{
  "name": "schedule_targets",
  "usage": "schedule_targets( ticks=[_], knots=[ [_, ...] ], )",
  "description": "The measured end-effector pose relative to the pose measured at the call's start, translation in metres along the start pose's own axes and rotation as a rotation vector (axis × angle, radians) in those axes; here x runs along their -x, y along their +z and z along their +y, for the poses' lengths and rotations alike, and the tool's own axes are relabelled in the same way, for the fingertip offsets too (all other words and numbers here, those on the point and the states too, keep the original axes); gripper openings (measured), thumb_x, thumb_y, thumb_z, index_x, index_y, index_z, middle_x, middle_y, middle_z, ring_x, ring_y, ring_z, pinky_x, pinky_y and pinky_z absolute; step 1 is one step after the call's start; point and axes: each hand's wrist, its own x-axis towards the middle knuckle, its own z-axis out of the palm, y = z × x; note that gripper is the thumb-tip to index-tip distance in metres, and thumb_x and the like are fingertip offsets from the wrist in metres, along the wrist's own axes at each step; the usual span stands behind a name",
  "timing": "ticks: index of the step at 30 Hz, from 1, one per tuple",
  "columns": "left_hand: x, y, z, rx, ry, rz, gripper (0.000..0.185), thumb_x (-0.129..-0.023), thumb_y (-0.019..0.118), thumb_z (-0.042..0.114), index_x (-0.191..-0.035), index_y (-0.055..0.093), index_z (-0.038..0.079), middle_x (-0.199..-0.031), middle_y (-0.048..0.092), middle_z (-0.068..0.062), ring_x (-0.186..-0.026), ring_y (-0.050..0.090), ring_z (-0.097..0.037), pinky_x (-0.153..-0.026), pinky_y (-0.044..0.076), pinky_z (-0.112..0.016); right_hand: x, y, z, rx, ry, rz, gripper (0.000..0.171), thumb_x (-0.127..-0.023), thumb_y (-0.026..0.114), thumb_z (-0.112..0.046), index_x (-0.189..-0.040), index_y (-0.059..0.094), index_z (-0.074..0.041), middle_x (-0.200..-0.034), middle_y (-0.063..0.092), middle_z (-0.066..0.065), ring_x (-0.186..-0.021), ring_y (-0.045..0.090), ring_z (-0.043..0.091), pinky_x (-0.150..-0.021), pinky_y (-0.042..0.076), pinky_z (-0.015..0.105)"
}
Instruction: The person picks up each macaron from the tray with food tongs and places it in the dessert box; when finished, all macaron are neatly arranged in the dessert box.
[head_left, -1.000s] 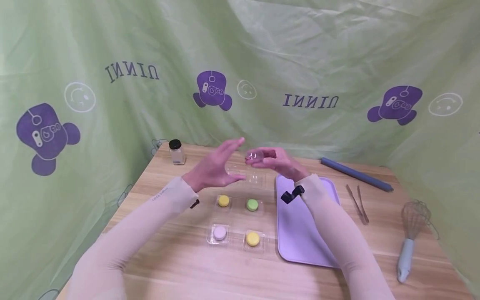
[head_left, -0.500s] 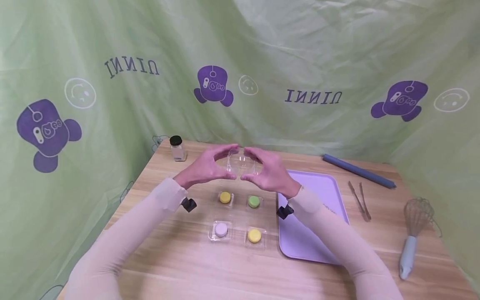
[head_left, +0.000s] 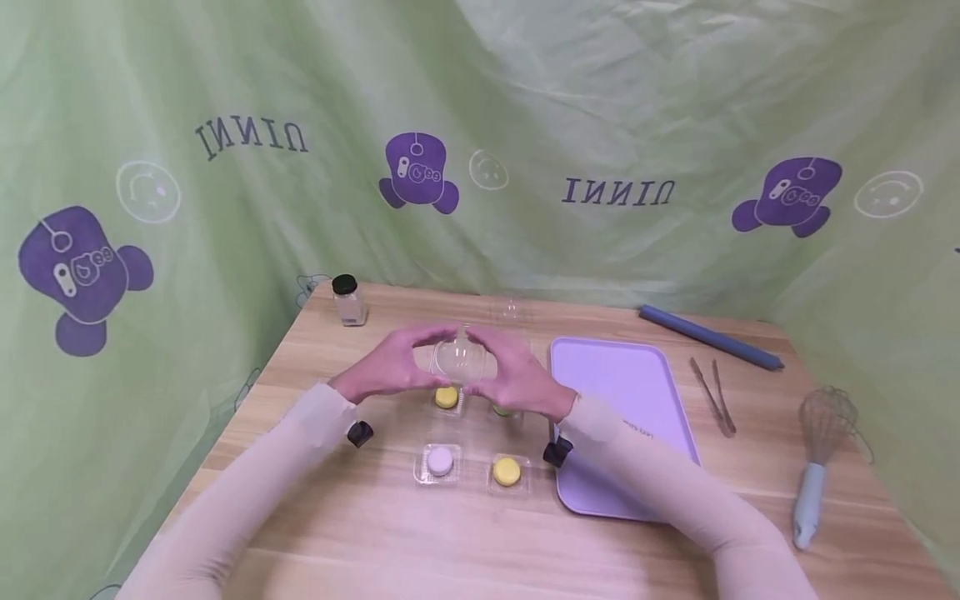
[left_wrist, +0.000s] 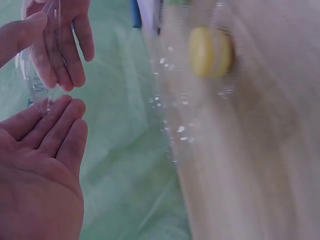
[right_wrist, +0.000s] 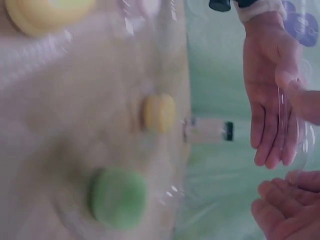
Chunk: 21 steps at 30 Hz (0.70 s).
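Both hands meet above the middle of the wooden table [head_left: 360,533], holding a clear plastic dome lid [head_left: 459,360] between them. The left hand [head_left: 390,367] pinches its left edge with thumb and curved fingers, and the right hand [head_left: 517,375] grips the right edge the same way, so the lid hangs in the air just over the far row of macarons. In the left wrist view the lid [left_wrist: 37,65] shows as a thin transparent shell caught between fingertips of both hands (its outline is faint against the green cloth).

Directly below the lid sits a yellow macaron [head_left: 447,397] in a clear tray; the green macaron [right_wrist: 118,198] beside it is mostly hidden behind the right hand in the head view. Nearer the person lie a pale purple macaron [head_left: 440,460] and a second yellow macaron [head_left: 507,471], each in its own clear tray.

To the right lies a lilac tray [head_left: 637,392], then brown tongs [head_left: 714,394], a whisk [head_left: 817,458] and a blue rolling pin [head_left: 708,336]. A small glass jar [head_left: 348,301] with a black cap stands at the far left corner.
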Motion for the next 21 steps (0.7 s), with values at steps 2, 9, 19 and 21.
schedule_targets(
  ticks=[2,9,19,21],
  knots=[
    [0.005,0.004,-0.005,0.013,-0.035,-0.016,0.086,-0.074,0.091,0.026,-0.148,0.050,0.010,-0.149,0.057,-0.009,-0.141,0.052,-0.031,-0.121,0.039,-0.051,0.003,0.005,-0.001,-0.003,0.046,-0.048,0.092,-0.077,0.088,-0.032,-0.153,0.042,-0.008,-0.155,0.050,0.013,-0.144,0.048,0.033,-0.122,0.039,0.050],
    [0.012,0.015,-0.023,0.026,-0.093,-0.073,0.084,-0.075,0.090,0.031,-0.149,0.050,0.016,-0.151,0.056,-0.004,-0.145,0.048,-0.030,-0.123,0.036,-0.054,0.008,0.019,-0.004,-0.009,0.120,-0.141,0.088,-0.080,0.085,-0.032,-0.154,0.042,-0.011,-0.157,0.048,0.010,-0.144,0.048,0.031,-0.122,0.039,0.047],
    [0.020,0.019,-0.039,-0.012,-0.139,-0.112,0.085,-0.073,0.090,0.030,-0.148,0.052,0.015,-0.153,0.054,-0.006,-0.146,0.046,-0.031,-0.125,0.032,-0.057,0.003,0.034,-0.005,0.059,0.157,-0.253,0.087,-0.080,0.084,-0.038,-0.154,0.043,-0.017,-0.152,0.055,0.008,-0.136,0.058,0.027,-0.117,0.046,0.042],
    [0.020,0.020,-0.041,-0.024,-0.149,-0.115,0.085,-0.073,0.090,0.033,-0.147,0.052,0.016,-0.153,0.054,-0.006,-0.145,0.046,-0.031,-0.125,0.033,-0.055,0.002,0.036,-0.004,0.074,0.164,-0.265,0.086,-0.081,0.084,-0.037,-0.153,0.044,-0.014,-0.151,0.056,0.009,-0.134,0.059,0.027,-0.117,0.046,0.041]
  ],
)
